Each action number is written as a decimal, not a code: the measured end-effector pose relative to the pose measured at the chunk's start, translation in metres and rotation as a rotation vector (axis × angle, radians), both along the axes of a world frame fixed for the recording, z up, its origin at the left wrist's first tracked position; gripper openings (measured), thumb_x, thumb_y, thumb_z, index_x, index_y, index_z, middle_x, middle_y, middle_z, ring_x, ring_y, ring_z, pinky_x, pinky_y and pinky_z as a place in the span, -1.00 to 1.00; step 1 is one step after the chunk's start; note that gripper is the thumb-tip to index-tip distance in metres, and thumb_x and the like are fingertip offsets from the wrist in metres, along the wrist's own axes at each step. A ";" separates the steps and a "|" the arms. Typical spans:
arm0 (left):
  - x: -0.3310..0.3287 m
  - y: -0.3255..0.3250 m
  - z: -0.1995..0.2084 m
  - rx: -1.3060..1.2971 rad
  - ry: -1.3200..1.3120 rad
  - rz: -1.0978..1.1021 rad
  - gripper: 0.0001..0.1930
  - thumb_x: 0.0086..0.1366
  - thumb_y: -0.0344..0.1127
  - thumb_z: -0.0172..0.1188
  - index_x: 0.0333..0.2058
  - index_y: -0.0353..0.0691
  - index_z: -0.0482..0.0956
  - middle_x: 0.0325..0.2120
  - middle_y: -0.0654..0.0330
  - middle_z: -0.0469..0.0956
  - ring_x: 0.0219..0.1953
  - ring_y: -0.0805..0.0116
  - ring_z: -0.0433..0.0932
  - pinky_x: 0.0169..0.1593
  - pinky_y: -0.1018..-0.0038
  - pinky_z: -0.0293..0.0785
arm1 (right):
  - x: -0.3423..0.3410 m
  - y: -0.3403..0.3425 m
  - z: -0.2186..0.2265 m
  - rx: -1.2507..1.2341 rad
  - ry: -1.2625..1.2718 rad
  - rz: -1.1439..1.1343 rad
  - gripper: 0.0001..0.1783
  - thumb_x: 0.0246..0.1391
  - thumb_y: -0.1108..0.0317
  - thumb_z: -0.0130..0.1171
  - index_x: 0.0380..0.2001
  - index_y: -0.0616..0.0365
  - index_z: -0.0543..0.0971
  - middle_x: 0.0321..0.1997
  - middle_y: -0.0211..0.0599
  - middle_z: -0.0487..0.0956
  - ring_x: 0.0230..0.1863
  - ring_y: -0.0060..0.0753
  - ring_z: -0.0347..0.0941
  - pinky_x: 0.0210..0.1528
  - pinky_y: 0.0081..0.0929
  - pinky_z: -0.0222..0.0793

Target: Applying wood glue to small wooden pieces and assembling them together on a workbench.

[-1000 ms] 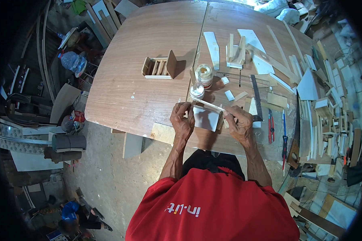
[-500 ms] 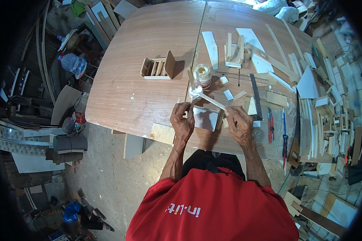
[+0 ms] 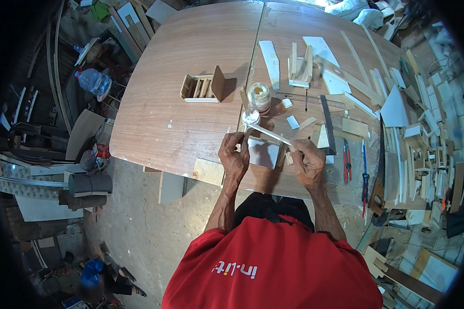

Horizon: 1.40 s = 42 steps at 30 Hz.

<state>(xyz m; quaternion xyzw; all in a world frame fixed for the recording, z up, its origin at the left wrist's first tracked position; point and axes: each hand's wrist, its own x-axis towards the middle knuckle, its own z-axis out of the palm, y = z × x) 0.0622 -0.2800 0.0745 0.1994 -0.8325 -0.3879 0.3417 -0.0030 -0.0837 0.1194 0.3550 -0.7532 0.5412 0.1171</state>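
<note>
My left hand (image 3: 234, 156) rests on the left side of a small wooden frame (image 3: 265, 153) with a pale panel, near the front edge of the brown table (image 3: 180, 118). My right hand (image 3: 308, 162) grips one end of a thin pale wooden strip (image 3: 268, 135) that runs diagonally up-left over the frame toward a small round lid (image 3: 250, 117). A glass jar (image 3: 260, 97) with pale contents stands just beyond the lid.
A small slatted wooden box (image 3: 203, 87) sits mid-table. Cut wood pieces (image 3: 314, 62), a dark ruler (image 3: 328, 123), red pliers (image 3: 346, 160) and a blue-handled tool (image 3: 365, 170) lie right. Wood offcuts crowd the right edge (image 3: 423, 149). A plastic bottle (image 3: 94, 81) and clutter lie on the floor, left.
The thin strip has swung from lying across the frame to pointing up-left toward the lid. My hands have shifted only slightly at the frame.
</note>
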 end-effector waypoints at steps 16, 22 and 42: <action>0.001 -0.005 0.007 1.714 0.126 -0.397 -0.83 0.26 -0.33 0.12 -0.25 -0.30 0.48 -0.47 0.24 0.47 -0.40 0.41 0.44 -0.31 0.51 0.41 | -0.001 0.000 -0.030 -0.701 -1.153 -0.044 -0.89 0.11 0.43 0.10 -0.38 0.27 0.51 -0.63 -0.54 0.28 -0.62 -0.77 0.11 -0.63 -0.75 0.01; 0.001 -0.001 0.010 1.769 0.090 -0.442 -0.83 0.26 -0.35 0.11 -0.24 -0.32 0.47 -0.41 0.19 0.47 -0.37 0.41 0.43 -0.30 0.51 0.40 | -0.003 -0.001 -0.034 -0.731 -1.149 -0.064 -0.91 0.12 0.45 0.11 -0.38 0.27 0.52 -0.63 -0.52 0.30 -0.61 -0.76 0.15 -0.62 -0.74 0.04; -0.002 -0.007 0.003 1.795 0.129 -0.343 -0.85 0.25 -0.38 0.13 -0.25 -0.32 0.46 -0.39 0.18 0.50 -0.37 0.39 0.45 -0.31 0.50 0.41 | 0.008 0.022 -0.014 -0.061 -0.179 0.059 -0.77 -0.01 0.63 0.16 -0.23 0.30 0.62 -0.38 -0.17 0.58 -0.36 -0.46 0.50 -0.36 -0.57 0.39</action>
